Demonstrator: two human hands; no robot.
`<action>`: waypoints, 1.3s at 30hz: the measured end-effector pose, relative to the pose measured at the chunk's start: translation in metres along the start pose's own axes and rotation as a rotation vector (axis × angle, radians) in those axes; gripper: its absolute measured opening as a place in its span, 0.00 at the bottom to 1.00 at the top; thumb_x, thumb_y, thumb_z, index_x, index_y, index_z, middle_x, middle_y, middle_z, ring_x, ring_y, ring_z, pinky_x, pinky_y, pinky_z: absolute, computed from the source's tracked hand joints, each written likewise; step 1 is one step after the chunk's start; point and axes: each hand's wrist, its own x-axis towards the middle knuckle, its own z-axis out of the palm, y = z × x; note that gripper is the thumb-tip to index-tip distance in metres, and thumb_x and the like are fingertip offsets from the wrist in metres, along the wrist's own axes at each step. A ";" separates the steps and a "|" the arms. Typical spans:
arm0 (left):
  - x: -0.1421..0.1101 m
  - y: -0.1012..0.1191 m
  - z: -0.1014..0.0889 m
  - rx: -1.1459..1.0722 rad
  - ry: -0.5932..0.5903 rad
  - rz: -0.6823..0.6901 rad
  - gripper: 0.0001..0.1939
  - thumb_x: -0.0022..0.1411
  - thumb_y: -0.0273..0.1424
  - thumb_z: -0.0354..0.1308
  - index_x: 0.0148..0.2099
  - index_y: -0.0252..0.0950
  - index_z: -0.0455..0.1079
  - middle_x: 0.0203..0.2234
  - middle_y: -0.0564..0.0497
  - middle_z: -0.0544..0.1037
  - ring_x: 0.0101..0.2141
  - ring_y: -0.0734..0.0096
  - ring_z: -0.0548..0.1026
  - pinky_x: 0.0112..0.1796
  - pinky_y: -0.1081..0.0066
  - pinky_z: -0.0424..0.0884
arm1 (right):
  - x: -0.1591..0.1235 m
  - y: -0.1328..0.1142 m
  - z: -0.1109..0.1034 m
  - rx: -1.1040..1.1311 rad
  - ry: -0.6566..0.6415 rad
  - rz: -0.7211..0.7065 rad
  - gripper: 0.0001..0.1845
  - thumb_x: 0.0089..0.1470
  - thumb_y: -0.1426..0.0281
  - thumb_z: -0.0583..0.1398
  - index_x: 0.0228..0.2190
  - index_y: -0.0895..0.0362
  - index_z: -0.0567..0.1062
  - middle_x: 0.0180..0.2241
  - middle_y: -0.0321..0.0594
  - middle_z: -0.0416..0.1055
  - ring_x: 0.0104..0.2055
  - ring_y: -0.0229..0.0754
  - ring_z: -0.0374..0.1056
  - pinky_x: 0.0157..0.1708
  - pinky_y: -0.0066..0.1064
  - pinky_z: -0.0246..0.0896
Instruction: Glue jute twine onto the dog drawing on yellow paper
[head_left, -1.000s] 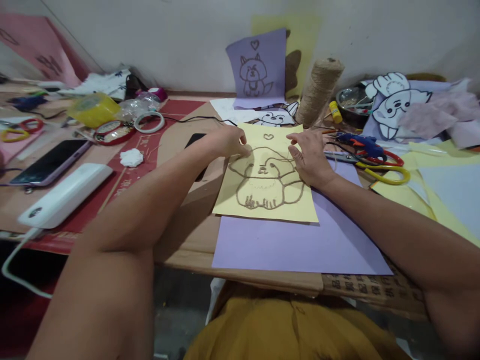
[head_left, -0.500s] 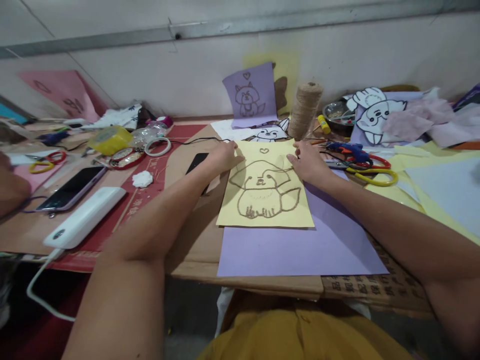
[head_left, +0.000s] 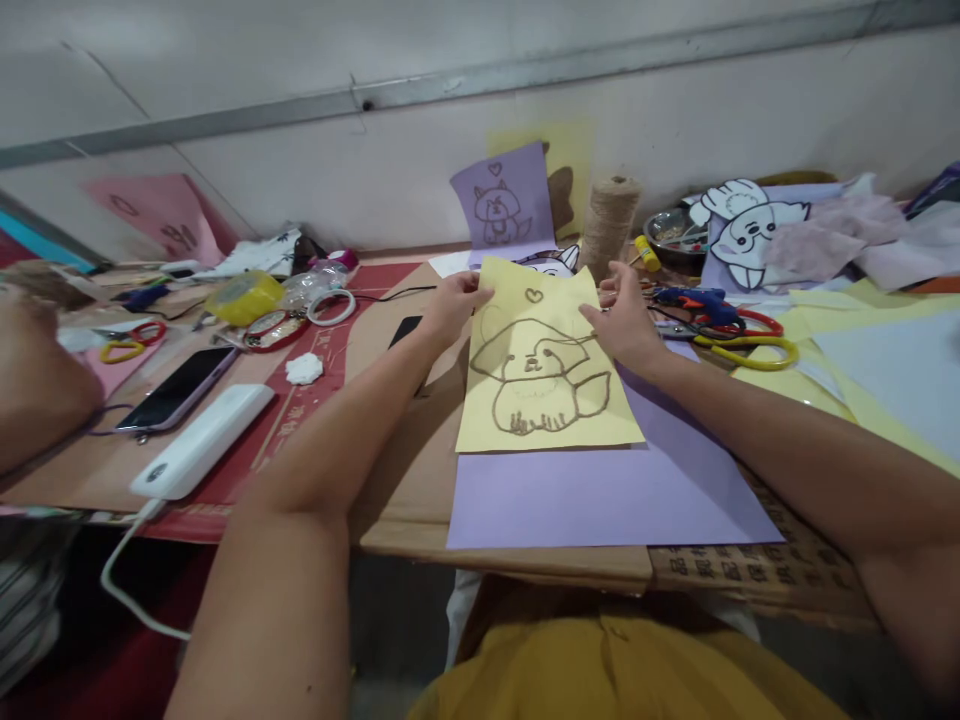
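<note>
Lying partly over a purple sheet (head_left: pixel 600 500) on the counter (head_left: pixel 397 500), the yellow sheet (head_left: pixel 551 415) is showing a fox in thick brown outline (head_left: pixel 534 378). Head, body, tail, feet and the heart (head_left: pixel 534 296) above are looking done; faint curves at the chest and ears are staying bare, so those are probably what is left. A loose strand (head_left: pixel 574 341) is crossing the face's right side. The left hand (head_left: pixel 454 305) is pinching the top left edge, thumb and fingers closing on the paper. The right hand (head_left: pixel 621 312) is resting its thumb by the top right edge, fingers half curling; whether it is gripping anything, one cannot tell. Beyond, a twine spool (head_left: pixel 611 220) is standing near a purple card (head_left: pixel 504 205), whose smaller fox is also wearing a heart.
</note>
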 end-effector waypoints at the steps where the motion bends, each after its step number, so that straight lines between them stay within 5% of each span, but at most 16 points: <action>1: -0.001 0.005 0.001 -0.080 -0.024 0.019 0.14 0.47 0.31 0.75 0.36 0.37 0.77 0.29 0.51 0.83 0.33 0.65 0.81 0.39 0.68 0.76 | 0.002 0.000 0.000 0.059 0.022 0.034 0.45 0.56 0.67 0.69 0.71 0.53 0.61 0.63 0.54 0.71 0.59 0.53 0.75 0.65 0.54 0.71; 5: -0.004 0.024 -0.002 -0.253 -0.033 0.094 0.19 0.46 0.34 0.78 0.40 0.36 0.79 0.33 0.49 0.87 0.36 0.61 0.85 0.41 0.66 0.81 | 0.007 -0.004 0.000 0.279 0.015 0.221 0.45 0.54 0.63 0.71 0.68 0.51 0.61 0.55 0.47 0.76 0.49 0.49 0.77 0.54 0.50 0.79; 8: -0.004 0.037 -0.008 -0.296 0.003 0.147 0.22 0.47 0.37 0.79 0.43 0.37 0.78 0.37 0.48 0.88 0.44 0.54 0.87 0.47 0.62 0.83 | 0.007 -0.014 -0.004 0.446 -0.010 0.338 0.36 0.54 0.63 0.72 0.60 0.50 0.67 0.47 0.41 0.79 0.42 0.43 0.76 0.38 0.36 0.77; 12: -0.008 0.057 -0.014 -0.297 0.041 0.214 0.21 0.55 0.40 0.77 0.47 0.39 0.75 0.47 0.44 0.88 0.60 0.45 0.83 0.56 0.56 0.83 | 0.005 -0.030 -0.013 0.615 -0.267 0.382 0.20 0.51 0.62 0.75 0.43 0.53 0.77 0.39 0.37 0.80 0.34 0.37 0.73 0.27 0.26 0.66; 15: -0.015 0.071 -0.015 -0.217 0.077 0.199 0.15 0.64 0.38 0.70 0.51 0.39 0.76 0.55 0.45 0.86 0.67 0.44 0.77 0.61 0.54 0.80 | 0.003 -0.039 -0.017 0.687 -0.404 0.348 0.20 0.44 0.64 0.79 0.38 0.55 0.83 0.40 0.40 0.84 0.36 0.39 0.77 0.33 0.29 0.73; 23: -0.017 0.061 -0.006 -0.277 -0.051 -0.026 0.27 0.74 0.50 0.61 0.61 0.34 0.78 0.57 0.38 0.85 0.67 0.37 0.78 0.64 0.45 0.78 | 0.011 -0.047 -0.022 0.726 -0.154 0.256 0.13 0.49 0.66 0.74 0.38 0.52 0.82 0.36 0.38 0.85 0.43 0.47 0.82 0.47 0.42 0.82; 29: -0.019 0.040 0.004 -0.319 -0.124 -0.143 0.17 0.73 0.40 0.65 0.54 0.33 0.80 0.53 0.35 0.87 0.61 0.41 0.83 0.67 0.44 0.77 | 0.014 -0.045 -0.026 0.762 -0.145 0.203 0.18 0.46 0.63 0.74 0.39 0.52 0.81 0.39 0.38 0.85 0.45 0.48 0.81 0.52 0.43 0.81; 34: -0.020 0.041 0.005 -0.326 -0.074 -0.118 0.16 0.73 0.38 0.67 0.55 0.32 0.79 0.53 0.34 0.87 0.59 0.42 0.84 0.66 0.44 0.79 | 0.022 -0.035 -0.032 0.429 -0.154 0.040 0.22 0.63 0.45 0.63 0.36 0.51 0.74 0.39 0.41 0.80 0.46 0.49 0.78 0.53 0.46 0.77; 39: -0.017 0.041 0.002 -0.366 -0.030 -0.158 0.13 0.74 0.36 0.65 0.54 0.32 0.79 0.50 0.36 0.88 0.57 0.46 0.86 0.65 0.47 0.80 | 0.024 -0.031 -0.040 -0.094 0.105 -0.081 0.21 0.69 0.52 0.56 0.48 0.56 0.76 0.54 0.56 0.75 0.62 0.60 0.69 0.69 0.61 0.61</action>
